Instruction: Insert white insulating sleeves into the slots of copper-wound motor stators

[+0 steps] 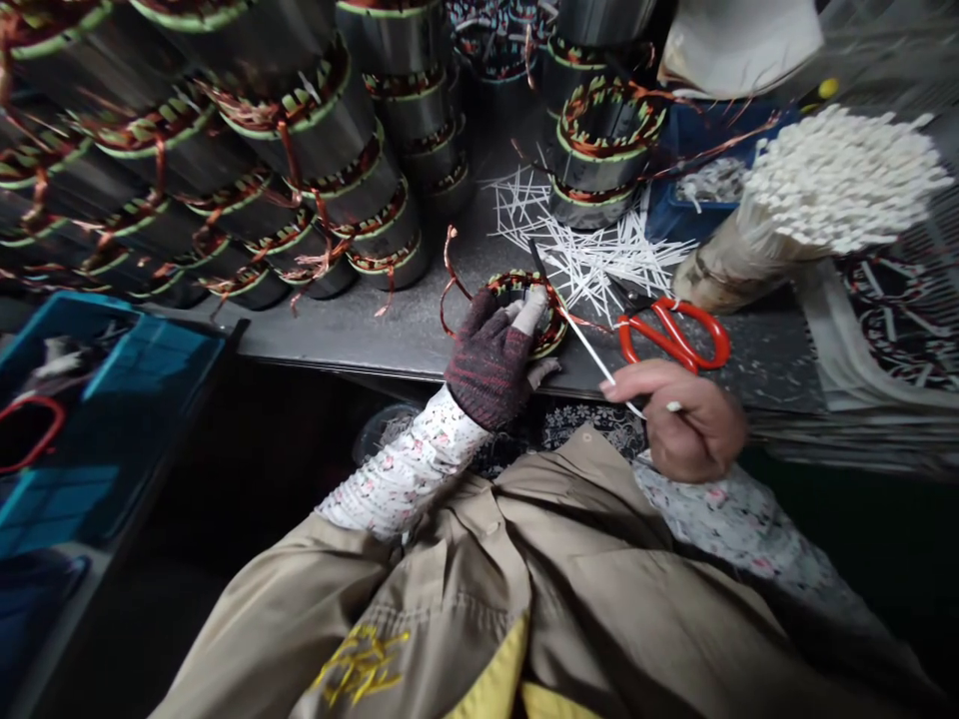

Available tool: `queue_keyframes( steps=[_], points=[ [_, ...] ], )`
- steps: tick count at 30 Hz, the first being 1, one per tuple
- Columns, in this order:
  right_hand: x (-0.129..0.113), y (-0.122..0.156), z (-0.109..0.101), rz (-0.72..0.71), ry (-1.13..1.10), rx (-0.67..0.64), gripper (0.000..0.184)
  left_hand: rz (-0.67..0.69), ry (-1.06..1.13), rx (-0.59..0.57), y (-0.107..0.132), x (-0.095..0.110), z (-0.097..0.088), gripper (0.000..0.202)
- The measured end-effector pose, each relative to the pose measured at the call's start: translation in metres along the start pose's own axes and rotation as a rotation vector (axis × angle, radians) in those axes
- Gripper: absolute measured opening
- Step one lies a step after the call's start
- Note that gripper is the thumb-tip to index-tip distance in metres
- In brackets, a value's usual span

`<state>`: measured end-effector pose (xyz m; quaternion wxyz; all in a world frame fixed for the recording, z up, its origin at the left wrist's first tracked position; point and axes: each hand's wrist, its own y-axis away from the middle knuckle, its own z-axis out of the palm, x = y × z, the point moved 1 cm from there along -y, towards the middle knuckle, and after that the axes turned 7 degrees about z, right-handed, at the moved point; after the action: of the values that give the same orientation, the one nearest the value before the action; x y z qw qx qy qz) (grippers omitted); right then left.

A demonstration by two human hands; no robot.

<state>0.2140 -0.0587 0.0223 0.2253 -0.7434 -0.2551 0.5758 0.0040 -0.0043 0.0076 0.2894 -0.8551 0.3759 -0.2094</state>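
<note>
- Two hands at a small copper-wound steel motor stator (550,322), standing near the front edge of a dark steel workbench (360,335);
- left hand (486,355), in a maroon knit fingerless glove: fingers curled over the stator's rim, apparently gripping it;
- right hand (693,424), bare: fingers and thumb closed in a tight pinch on a long thin white strip (591,345), its dark far end just beside the stator;
- likely handling: heavy, stiff steel body, best taken around the outside; soft, easily bent copper leads, not for lifting;
- just right of the stator, orange-red-handled steel scissors (674,335);
- toward the back, a loose heap of thin white strips (584,245);
- at the right end, a tall bundle of white strips (839,180);
- along the back left, rows of similar copper-wound stators (262,170);
- beyond the left edge, a blue plastic crate (97,369);
</note>
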Motion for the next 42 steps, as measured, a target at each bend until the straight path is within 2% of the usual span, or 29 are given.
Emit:
queue_keyframes(
  steps=[4, 7, 9, 11, 13, 15, 17, 20, 25, 28, 30, 34, 37, 40, 42],
  points=[
    [0.0, 0.015, -0.012, 0.093, 0.124, -0.145, 0.015, 0.025, -0.008, 0.043, -0.001, -0.002, -0.001, 0.074],
    [0.004, 0.016, -0.011, 0.139, 0.188, -0.16, 0.017, 0.019, -0.005, 0.051, -0.001, -0.003, 0.0, 0.071],
    [0.009, 0.009, -0.001, 0.17, 0.185, -0.142, 0.018, -0.013, 0.045, 0.037, 0.001, -0.003, 0.002, 0.071],
    [0.013, -0.003, 0.013, 0.208, 0.147, -0.089, 0.017, -0.104, 0.197, 0.042, 0.003, -0.003, 0.005, 0.071],
    [0.016, -0.015, 0.026, 0.254, 0.113, -0.019, 0.013, -0.236, 0.439, 0.107, 0.004, -0.002, 0.008, 0.066],
    [0.016, -0.023, 0.035, 0.326, 0.097, 0.032, 0.013, -0.311, 0.636, 0.199, 0.004, -0.001, 0.009, 0.051],
    [0.012, -0.027, 0.037, 0.395, 0.087, 0.024, 0.015, -0.288, 0.702, 0.254, 0.002, 0.0, 0.008, 0.03],
    [0.004, -0.03, 0.033, 0.38, 0.103, -0.042, 0.021, -0.254, 0.632, 0.254, -0.002, 0.0, 0.004, 0.013],
    [0.004, -0.038, 0.031, 0.216, 0.327, -0.084, 0.023, -0.22, 0.492, 0.24, -0.005, -0.002, 0.0, 0.018],
    [0.011, -0.042, 0.034, 0.231, 0.459, -0.118, 0.022, -0.183, 0.45, 0.184, -0.005, -0.003, -0.001, 0.022],
    [0.011, -0.044, 0.035, 0.262, 0.469, -0.119, 0.023, -0.176, 0.451, 0.167, -0.004, -0.004, -0.001, 0.022],
    [-0.002, -0.049, 0.035, 0.286, 0.501, -0.2, 0.031, -0.121, 0.455, 0.17, -0.004, -0.004, -0.004, 0.022],
    [-0.017, -0.054, 0.028, 0.307, 0.349, -0.286, 0.035, -0.101, 0.415, 0.133, -0.006, -0.002, -0.006, 0.021],
    [-0.024, -0.058, 0.018, 0.377, 0.067, -0.24, 0.031, -0.109, 0.373, 0.149, -0.005, 0.0, -0.007, 0.019],
    [-0.024, -0.056, 0.016, 0.424, -0.11, -0.266, 0.032, -0.144, 0.347, 0.168, -0.002, 0.0, -0.007, 0.032]
  ],
)
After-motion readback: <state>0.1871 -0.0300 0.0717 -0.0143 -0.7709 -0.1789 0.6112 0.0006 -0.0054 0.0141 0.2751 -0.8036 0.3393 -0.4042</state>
